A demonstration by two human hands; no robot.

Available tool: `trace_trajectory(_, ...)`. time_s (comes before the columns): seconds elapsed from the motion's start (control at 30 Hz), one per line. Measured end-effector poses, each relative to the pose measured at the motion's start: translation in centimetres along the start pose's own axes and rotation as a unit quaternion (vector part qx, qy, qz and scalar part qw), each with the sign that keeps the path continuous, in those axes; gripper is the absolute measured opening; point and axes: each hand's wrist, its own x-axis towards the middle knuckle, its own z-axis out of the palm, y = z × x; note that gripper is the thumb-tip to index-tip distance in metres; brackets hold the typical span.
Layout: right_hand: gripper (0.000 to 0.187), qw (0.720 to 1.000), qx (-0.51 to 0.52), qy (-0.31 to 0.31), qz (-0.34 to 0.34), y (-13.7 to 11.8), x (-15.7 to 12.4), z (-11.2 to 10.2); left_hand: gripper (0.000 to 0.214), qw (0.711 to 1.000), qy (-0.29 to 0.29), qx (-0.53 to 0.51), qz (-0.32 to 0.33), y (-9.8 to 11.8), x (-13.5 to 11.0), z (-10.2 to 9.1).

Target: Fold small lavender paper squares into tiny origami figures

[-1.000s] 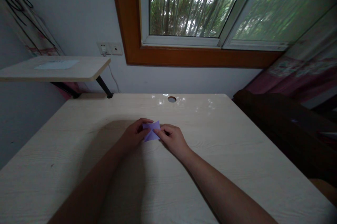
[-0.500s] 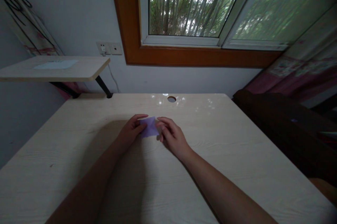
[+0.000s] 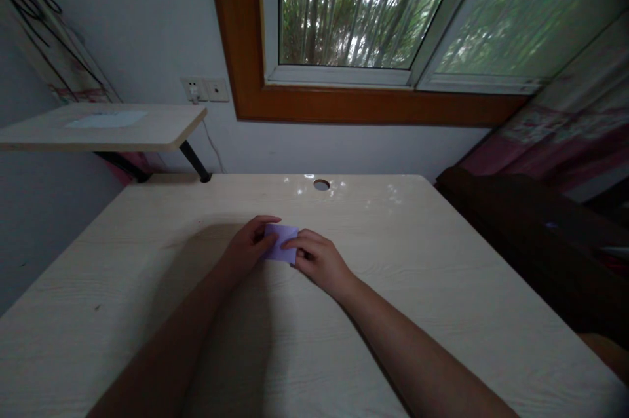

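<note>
A small, roughly square piece of purple paper [image 3: 284,251] is held just above the middle of the desk. My left hand [image 3: 249,242] pinches its left side, thumb on the near face and index finger stretched along the top. From the other side my right hand [image 3: 320,257] grips the right edge, with a finger laid across the front of the sheet. Fingertips behind the paper are hidden. Whether the paper is folded, I cannot tell.
The pale wood-grain desk [image 3: 442,313] spreads under both arms, with a round cable hole [image 3: 322,185] near its back edge. A raised shelf [image 3: 167,133] on black legs stands at the back left, bearing a pale sheet [image 3: 108,119]. Dark furniture [image 3: 531,234] borders the right side.
My right hand has closed onto the right edge of the purple paper, where its fingers were beside it before. The paper has turned slightly and sits a little lower.
</note>
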Motion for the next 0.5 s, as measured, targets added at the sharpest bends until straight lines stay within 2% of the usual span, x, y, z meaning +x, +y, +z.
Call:
trace_trajectory(0.13,0.017,0.998,0.033,0.042,0.029,-0.3,0.13,-0.04,0.039,0.999,-0.021,-0.041,-0.015,0.11,-0.15,0.02)
trace_trajectory(0.23,0.01,0.994,0.051,0.086,0.053,-0.52,0.33,-0.21,0.034,0.997,-0.027,-0.071,-0.01,0.11,-0.38,0.04)
trace_trajectory(0.33,0.009,0.989,0.047,0.119,0.07,-0.42,0.47,-0.28,0.033,0.997,-0.032,-0.071,0.021,0.05,-0.57,-0.05)
trace_trajectory(0.5,0.012,0.983,0.046,0.146,0.101,0.16,0.39,-0.29,0.056,0.983,-0.073,-0.143,0.087,-0.1,-0.66,0.07)
